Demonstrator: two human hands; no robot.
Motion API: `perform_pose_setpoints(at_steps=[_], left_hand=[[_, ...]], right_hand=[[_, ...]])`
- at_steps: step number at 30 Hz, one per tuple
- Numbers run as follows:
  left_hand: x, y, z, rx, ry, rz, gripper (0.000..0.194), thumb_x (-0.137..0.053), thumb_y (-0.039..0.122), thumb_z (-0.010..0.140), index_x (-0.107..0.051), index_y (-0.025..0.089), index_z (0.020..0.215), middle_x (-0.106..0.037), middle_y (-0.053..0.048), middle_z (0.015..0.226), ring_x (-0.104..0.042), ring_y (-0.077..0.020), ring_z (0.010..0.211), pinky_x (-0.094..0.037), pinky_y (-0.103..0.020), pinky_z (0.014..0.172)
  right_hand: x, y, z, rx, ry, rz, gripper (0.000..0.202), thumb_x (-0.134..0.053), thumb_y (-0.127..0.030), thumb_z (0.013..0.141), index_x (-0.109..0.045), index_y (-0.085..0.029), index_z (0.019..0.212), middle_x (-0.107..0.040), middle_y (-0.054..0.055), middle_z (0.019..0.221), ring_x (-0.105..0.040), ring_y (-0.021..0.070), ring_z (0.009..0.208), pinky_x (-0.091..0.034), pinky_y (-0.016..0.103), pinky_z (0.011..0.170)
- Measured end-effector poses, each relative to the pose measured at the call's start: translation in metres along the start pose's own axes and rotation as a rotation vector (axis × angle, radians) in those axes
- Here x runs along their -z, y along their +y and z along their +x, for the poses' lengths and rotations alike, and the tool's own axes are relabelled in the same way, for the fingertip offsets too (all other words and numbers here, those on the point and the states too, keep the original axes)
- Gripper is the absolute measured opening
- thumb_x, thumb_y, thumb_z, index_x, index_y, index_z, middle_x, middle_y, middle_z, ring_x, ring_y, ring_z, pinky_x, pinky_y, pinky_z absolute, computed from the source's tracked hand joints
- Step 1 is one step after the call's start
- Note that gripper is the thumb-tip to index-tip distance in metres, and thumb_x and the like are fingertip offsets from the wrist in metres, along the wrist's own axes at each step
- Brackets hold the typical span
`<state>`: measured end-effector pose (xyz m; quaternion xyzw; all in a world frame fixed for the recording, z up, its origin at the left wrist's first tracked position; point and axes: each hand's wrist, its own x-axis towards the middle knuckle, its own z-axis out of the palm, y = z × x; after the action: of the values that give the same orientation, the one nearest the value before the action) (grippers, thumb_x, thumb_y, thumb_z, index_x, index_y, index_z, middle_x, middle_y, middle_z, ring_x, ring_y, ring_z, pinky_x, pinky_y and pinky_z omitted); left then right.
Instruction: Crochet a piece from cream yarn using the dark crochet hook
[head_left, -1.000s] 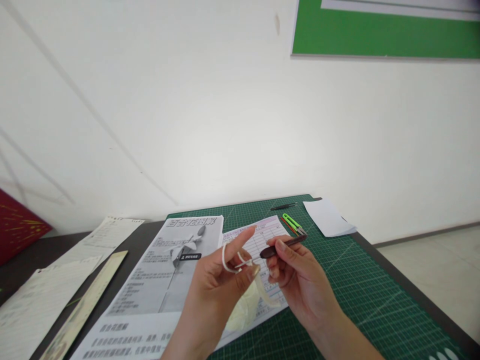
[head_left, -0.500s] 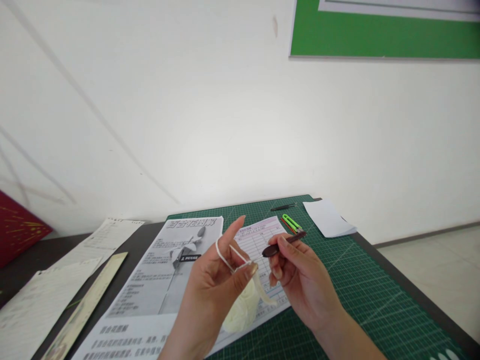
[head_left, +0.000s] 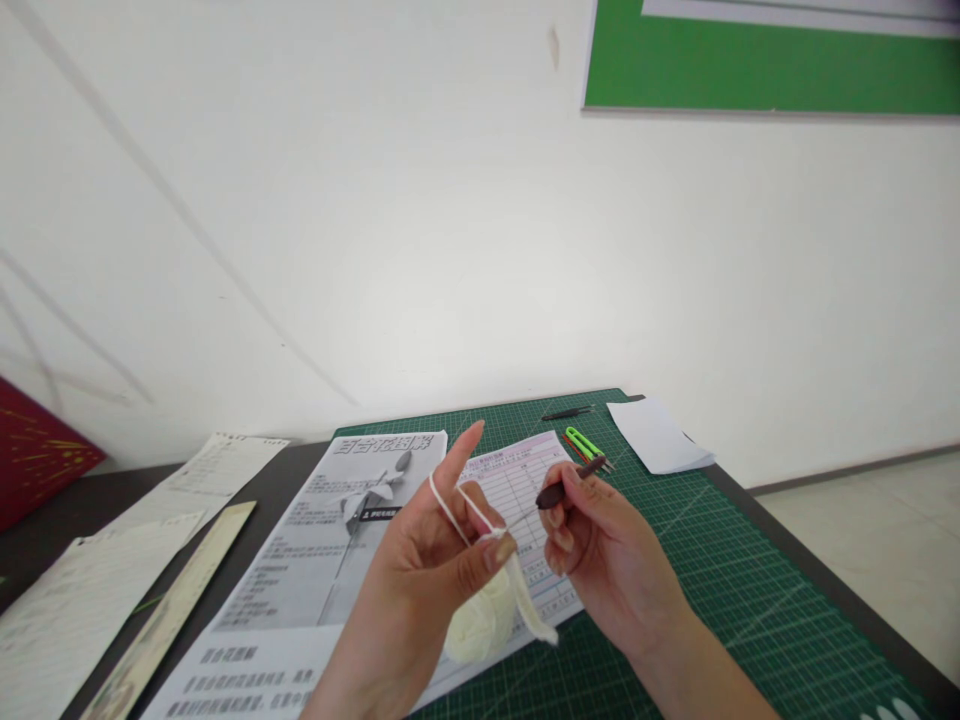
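Note:
My left hand [head_left: 431, 560] pinches white yarn [head_left: 498, 534] between thumb and finger, while a strand loops round the raised index finger. A short yarn tail dangles below the pinch. Between the fingers of my right hand [head_left: 600, 530] is a crochet hook [head_left: 553, 495] with a dark brown handle. Its thin metal shaft points left to the yarn at my left fingertips; the hook's tip is too small to make out. Beneath the hands a cream yarn ball [head_left: 480, 625] rests on the papers, partly hidden by my left hand.
A printed sheet with a flower picture [head_left: 300, 570] and a lined form [head_left: 517, 480] lie on the green cutting mat [head_left: 720, 560]. Behind are green snips [head_left: 583, 443], black tweezers [head_left: 568, 413] and white paper [head_left: 660, 437]. At left are a ruler [head_left: 176, 610] and handwritten sheets [head_left: 97, 570].
My right hand has shifted slightly right, drawing the hook handle away from my left hand, and the metal shaft now shows. The yarn tail hangs lower and straighter.

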<state>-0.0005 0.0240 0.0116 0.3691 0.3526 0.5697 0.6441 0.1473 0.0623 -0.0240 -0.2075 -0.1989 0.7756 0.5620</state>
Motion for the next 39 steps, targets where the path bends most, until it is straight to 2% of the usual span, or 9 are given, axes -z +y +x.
perform_pose_setpoints(at_steps=[8,15,19,25,34,39], left_hand=[[0.005,-0.001,0.002,0.03,-0.038,0.036,0.064,-0.078,0.022,0.071,-0.057,0.037,0.128,-0.054,0.004,0.071,-0.048,-0.0111,0.068,-0.037,-0.025,0.067],[0.003,0.0,-0.001,-0.026,-0.049,0.071,0.059,-0.076,0.02,0.073,-0.059,0.037,0.127,-0.053,0.004,0.072,-0.048,-0.0104,0.068,-0.038,-0.024,0.066],[0.007,-0.003,0.002,-0.067,-0.062,0.179,0.054,-0.075,0.023,0.075,-0.061,0.039,0.124,-0.053,0.004,0.073,-0.05,-0.0099,0.068,-0.038,-0.024,0.065],[0.005,-0.004,0.003,-0.101,-0.001,0.238,0.051,-0.074,0.022,0.076,-0.062,0.04,0.122,-0.055,0.005,0.073,-0.049,-0.0088,0.066,-0.038,-0.023,0.065],[0.015,0.0,0.004,-0.19,-0.072,0.371,0.039,-0.071,0.021,0.079,-0.067,0.035,0.115,-0.059,0.002,0.077,-0.051,-0.011,0.07,-0.041,-0.023,0.064],[0.017,-0.003,0.004,-0.205,-0.021,0.365,0.034,-0.072,0.022,0.077,-0.071,0.034,0.11,-0.058,0.002,0.074,-0.053,-0.0116,0.069,-0.042,-0.024,0.065]], right_hand=[[0.002,0.0,0.001,-0.001,-0.006,0.005,0.021,-0.081,-0.03,0.07,-0.069,-0.013,0.075,-0.061,-0.003,0.051,-0.05,0.0052,0.038,-0.05,0.015,0.035],[0.0,-0.001,0.002,-0.031,0.0,0.044,0.02,-0.083,-0.026,0.067,-0.069,-0.013,0.074,-0.062,-0.003,0.052,-0.05,0.005,0.038,-0.048,0.013,0.033],[-0.002,-0.001,0.004,-0.037,0.017,0.04,0.022,-0.085,-0.026,0.064,-0.07,-0.012,0.073,-0.062,-0.003,0.051,-0.051,0.0048,0.038,-0.05,0.014,0.035],[-0.003,0.003,0.001,0.047,0.005,-0.021,0.019,-0.081,-0.027,0.07,-0.07,-0.012,0.075,-0.064,-0.002,0.051,-0.055,0.0061,0.039,-0.056,0.017,0.041],[-0.003,0.003,-0.003,0.086,0.002,-0.06,0.02,-0.08,-0.029,0.072,-0.07,-0.012,0.075,-0.066,-0.001,0.051,-0.054,0.0057,0.038,-0.056,0.018,0.04],[-0.005,0.004,-0.002,0.098,0.011,-0.071,0.019,-0.08,-0.029,0.072,-0.07,-0.013,0.075,-0.067,-0.001,0.051,-0.057,0.0063,0.039,-0.056,0.017,0.041]])
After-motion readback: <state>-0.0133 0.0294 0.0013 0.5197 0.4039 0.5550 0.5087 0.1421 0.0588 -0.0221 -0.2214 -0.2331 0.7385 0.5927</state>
